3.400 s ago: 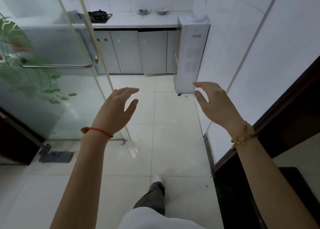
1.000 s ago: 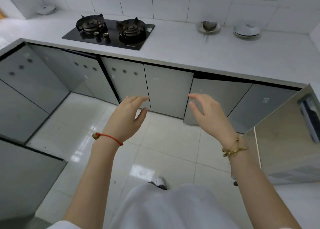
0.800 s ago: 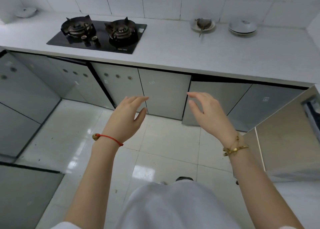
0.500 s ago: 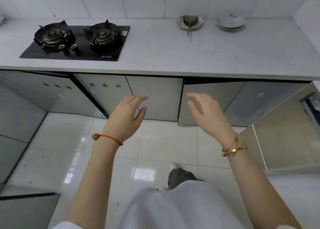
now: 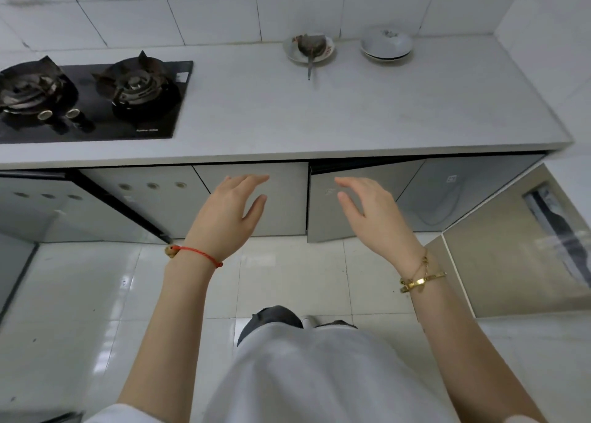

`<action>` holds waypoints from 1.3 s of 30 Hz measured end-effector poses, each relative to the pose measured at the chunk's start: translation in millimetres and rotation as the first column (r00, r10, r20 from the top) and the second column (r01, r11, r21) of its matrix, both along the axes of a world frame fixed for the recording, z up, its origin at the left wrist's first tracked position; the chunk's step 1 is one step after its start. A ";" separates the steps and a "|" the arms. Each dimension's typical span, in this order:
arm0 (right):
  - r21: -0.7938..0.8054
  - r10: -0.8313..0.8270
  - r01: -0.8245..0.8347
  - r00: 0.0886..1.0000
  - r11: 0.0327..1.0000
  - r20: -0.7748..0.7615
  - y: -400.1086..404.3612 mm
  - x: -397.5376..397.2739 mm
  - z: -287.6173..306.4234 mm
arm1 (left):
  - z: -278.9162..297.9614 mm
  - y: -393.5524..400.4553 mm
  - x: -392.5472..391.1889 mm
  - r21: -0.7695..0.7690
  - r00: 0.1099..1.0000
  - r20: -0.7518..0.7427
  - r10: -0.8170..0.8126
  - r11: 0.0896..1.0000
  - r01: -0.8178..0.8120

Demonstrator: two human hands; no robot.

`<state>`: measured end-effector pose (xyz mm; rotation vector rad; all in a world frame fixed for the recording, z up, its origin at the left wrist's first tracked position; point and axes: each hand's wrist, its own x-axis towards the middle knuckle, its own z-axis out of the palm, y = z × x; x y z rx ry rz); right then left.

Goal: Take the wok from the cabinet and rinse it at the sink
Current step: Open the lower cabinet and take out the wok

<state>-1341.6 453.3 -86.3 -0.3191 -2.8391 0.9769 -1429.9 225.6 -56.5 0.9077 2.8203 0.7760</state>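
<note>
Grey cabinet doors run under a white counter (image 5: pixel 287 115). One cabinet door (image 5: pixel 361 198), right of centre, stands slightly ajar with a dark gap at its top. The door to its left (image 5: pixel 281 198) is closed. My left hand (image 5: pixel 228 213) hovers in front of the closed door, fingers relaxed and holding nothing. My right hand (image 5: pixel 374 214) hovers in front of the ajar door, also with relaxed fingers and holding nothing. No wok and no sink are in sight.
A black two-burner gas hob (image 5: pixel 86 99) sits on the counter at the left. A plate with a spatula (image 5: pixel 308 50) and a stack of bowls (image 5: pixel 385 43) stand at the back. A steel appliance side (image 5: pixel 518 246) stands at the right. White floor tiles lie below.
I have walked from the doorway up to the counter and turned to face it squarely. Both hands stay raised, holding nothing, and are now closer to the cabinet doors.
</note>
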 end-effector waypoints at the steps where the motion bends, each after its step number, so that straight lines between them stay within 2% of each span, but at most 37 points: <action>1: 0.001 -0.008 0.008 1.000 1.000 0.001 2.1 -1.7 -1.1 | -0.9 2.8 -2.4 0.001 1.000 0.004 -0.005 1.000 0.005; 13: -0.051 -0.122 0.124 0.992 0.991 0.034 10.4 -30.5 -24.4 | -31.0 21.8 -52.0 0.001 0.992 0.069 -0.110 0.994 0.110; 20: -0.104 -0.192 0.200 0.978 0.974 0.082 14.8 -81.7 -53.4 | -82.4 40.7 -111.5 -0.032 0.969 0.185 -0.162 0.985 0.170; 29: -0.237 -0.374 0.424 0.899 0.874 0.229 31.1 -159.8 -118.2 | -167.6 95.9 -170.6 -0.081 0.903 0.431 -0.008 0.996 0.047; 33: -0.344 -0.452 0.568 0.815 0.748 0.363 39.6 -192.2 -149.3 | -205.1 126.3 -195.1 -0.062 0.838 0.543 0.053 0.998 -0.023; 36: -0.435 -0.473 0.668 0.739 0.604 0.479 46.6 -216.1 -179.0 | -228.6 144.4 -210.1 -0.040 0.799 0.600 0.038 0.999 -0.018; 39: -0.503 -0.500 0.727 0.686 0.467 0.528 57.1 -230.7 -227.8 | -246.5 154.9 -219.1 -0.036 0.770 0.638 0.016 0.999 0.009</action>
